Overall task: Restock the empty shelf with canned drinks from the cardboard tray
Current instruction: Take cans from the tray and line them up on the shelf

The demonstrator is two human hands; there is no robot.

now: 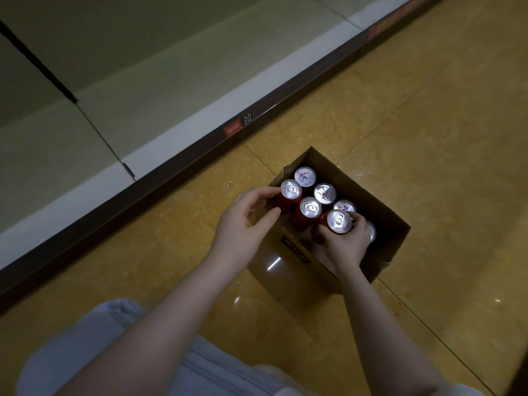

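Cardboard tray [376, 204] on the floor [428, 110] just beside the bare shelf [143, 81] holds red cans upright; our right hand [346, 244] wraps its fingers round the near can [339, 221], while our left hand [243, 222] curves finger and thumb about the corner can [291, 190], though we cannot tell whether they truly pinch it. We should settle both grips on the cans' bodies, lift straight up clear of the tray wall, and keep them upright on the way to the shelf.

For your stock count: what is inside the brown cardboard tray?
Seven red silver-topped drink cans; the right hand grips one, partly hiding another. The tray floor is covered.
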